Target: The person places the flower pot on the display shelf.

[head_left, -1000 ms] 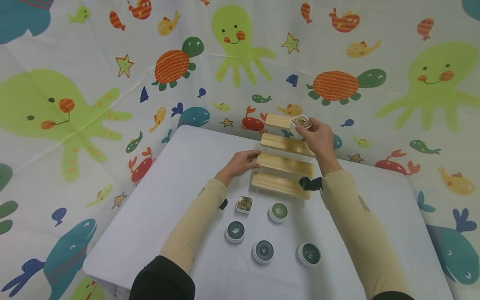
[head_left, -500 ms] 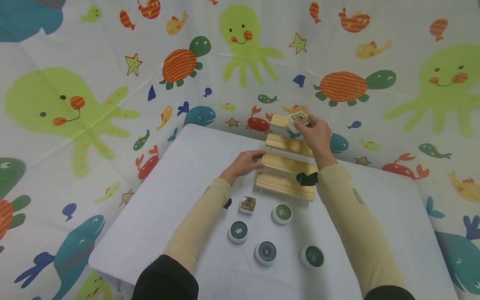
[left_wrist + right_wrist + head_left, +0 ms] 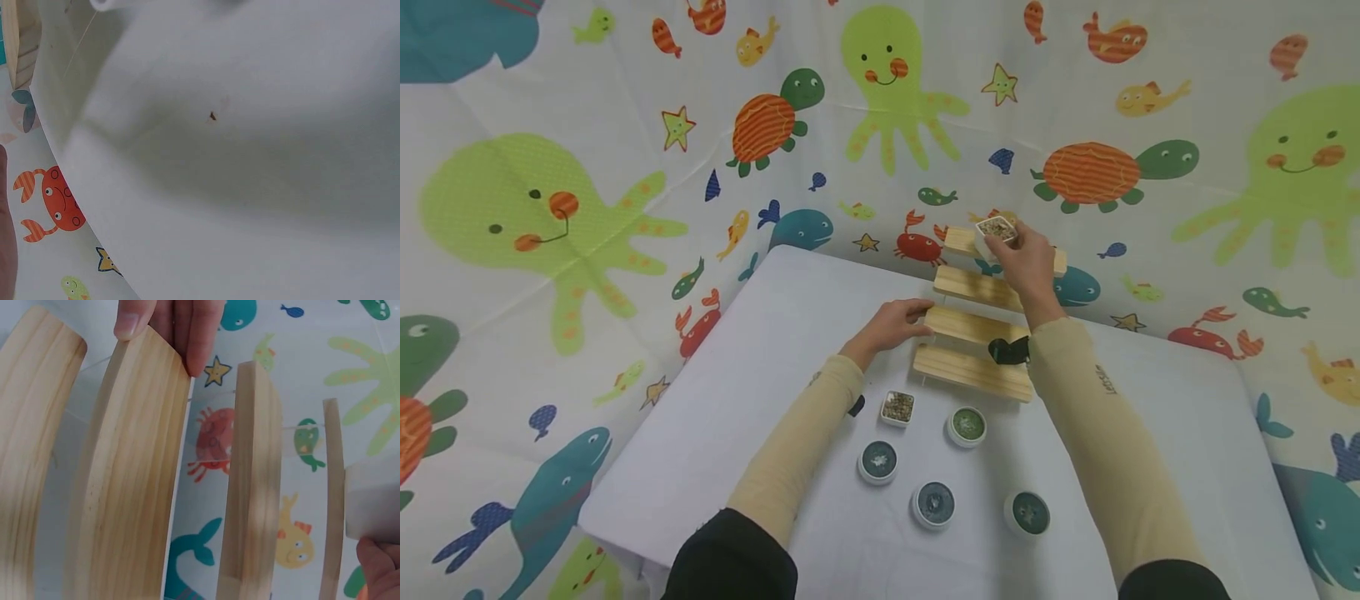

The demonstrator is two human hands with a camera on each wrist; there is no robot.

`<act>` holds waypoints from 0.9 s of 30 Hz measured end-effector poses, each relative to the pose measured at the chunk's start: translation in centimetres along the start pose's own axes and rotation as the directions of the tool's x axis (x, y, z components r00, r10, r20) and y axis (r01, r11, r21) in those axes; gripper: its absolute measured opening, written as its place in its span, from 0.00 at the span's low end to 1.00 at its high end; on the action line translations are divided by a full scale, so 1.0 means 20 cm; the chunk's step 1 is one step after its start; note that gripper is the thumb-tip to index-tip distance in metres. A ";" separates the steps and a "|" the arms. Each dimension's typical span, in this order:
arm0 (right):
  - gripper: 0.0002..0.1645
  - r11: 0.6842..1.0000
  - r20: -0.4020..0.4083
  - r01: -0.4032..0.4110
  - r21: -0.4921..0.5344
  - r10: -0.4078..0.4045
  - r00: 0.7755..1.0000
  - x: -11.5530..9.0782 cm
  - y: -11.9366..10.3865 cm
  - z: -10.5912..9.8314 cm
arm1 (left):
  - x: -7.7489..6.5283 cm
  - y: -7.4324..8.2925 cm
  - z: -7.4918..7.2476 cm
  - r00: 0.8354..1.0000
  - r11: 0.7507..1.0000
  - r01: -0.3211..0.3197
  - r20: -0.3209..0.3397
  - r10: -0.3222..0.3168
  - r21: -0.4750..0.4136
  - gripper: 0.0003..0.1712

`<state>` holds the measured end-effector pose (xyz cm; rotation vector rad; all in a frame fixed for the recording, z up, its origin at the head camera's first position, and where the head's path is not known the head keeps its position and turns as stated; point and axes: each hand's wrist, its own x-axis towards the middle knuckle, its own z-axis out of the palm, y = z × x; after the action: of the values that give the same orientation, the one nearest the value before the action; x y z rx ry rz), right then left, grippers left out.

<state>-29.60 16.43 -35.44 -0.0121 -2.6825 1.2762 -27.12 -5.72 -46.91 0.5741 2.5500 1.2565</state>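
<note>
A tiered wooden rack (image 3: 973,325) with several pale planks stands on the table. My left hand (image 3: 891,325) pinches the left end of its second plank from the front; in the right wrist view the thumb (image 3: 131,322) lies on one side and the fingers on the other. My right hand (image 3: 1030,262) holds a small white square pot (image 3: 996,229), filled with brownish granules, at the top plank (image 3: 957,240). The pot's white side (image 3: 375,500) shows right against that plank in the right wrist view. Mostly bare cloth fills the left wrist view.
Nearer on the white table (image 3: 700,400) stand another square pot (image 3: 898,407) of granules, a round tub with a green top (image 3: 967,426) and several round tubs with dark tops (image 3: 934,504). A sea-animal curtain (image 3: 895,217) hangs behind the rack.
My right hand has shifted the square pot a little leftward along the top plank, and that plank's right end now shows. The left hand keeps its hold. The head view has swung slightly left.
</note>
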 end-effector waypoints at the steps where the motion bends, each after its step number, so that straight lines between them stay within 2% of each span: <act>1: 0.31 1.000 -0.003 0.003 -0.003 -0.003 1.000 0.00 0.00 0.00 | 0.00 0.00 0.00 1.000 1.000 -0.002 0.000 0.002 0.005 0.36; 9: 0.33 1.000 -0.032 -0.001 -0.011 0.001 1.000 0.01 0.04 0.01 | 0.02 0.00 0.02 1.000 1.000 0.001 0.008 -0.002 0.031 0.36; 16: 0.52 0.999 0.033 -0.043 0.017 0.042 0.999 -0.01 0.06 -0.02 | 0.02 0.00 0.02 1.000 0.999 0.005 0.000 -0.005 0.044 0.36; 20: 0.52 0.999 0.042 -0.043 0.012 0.042 0.998 -0.02 0.09 -0.03 | 0.02 0.01 0.01 1.000 0.999 0.004 -0.013 -0.004 0.032 0.36; 27: 0.45 1.000 0.046 -0.018 0.002 0.018 0.999 -0.08 0.14 -0.07 | 0.02 0.01 0.00 1.000 1.000 0.005 -0.015 -0.005 0.020 0.35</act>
<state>-27.96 19.14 -37.11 -0.0066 -2.7257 1.3004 -27.33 -5.42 -46.83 0.5643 2.5772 1.2392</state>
